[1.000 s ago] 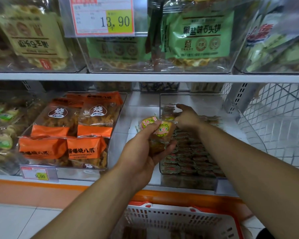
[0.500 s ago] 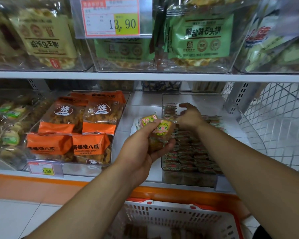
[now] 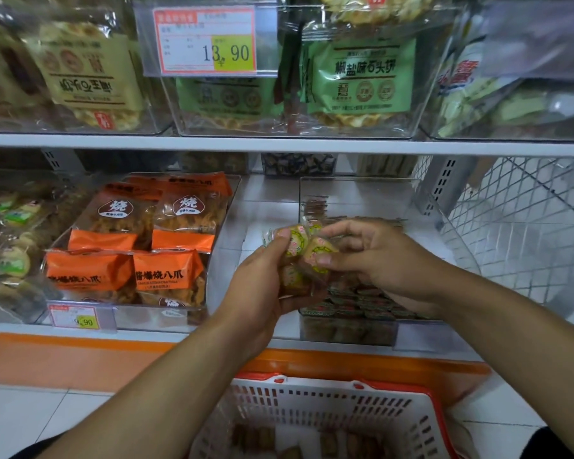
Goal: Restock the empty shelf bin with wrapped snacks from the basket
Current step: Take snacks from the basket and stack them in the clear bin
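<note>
Since the earlier frame the right hand (image 3: 375, 260) had drawn back from deep in the clear shelf bin (image 3: 352, 190) to meet the left hand (image 3: 262, 293) just in front of it. Left hand was curled round a small cluster of wrapped snacks (image 3: 299, 256), held above the bin's front half. Right thumb and forefinger were pinching one snack at the top of that cluster, apparently picking it off. Bin already held neat rows of snacks in its front portion; the rear looked bare. More snacks lay in the white basket (image 3: 312, 402) below.

Judgement: snacks light, wrappers thin and slick, contents likely crumbly. Best taken across the body with a gentle pinch, not by the loose wrapper ends.
</note>
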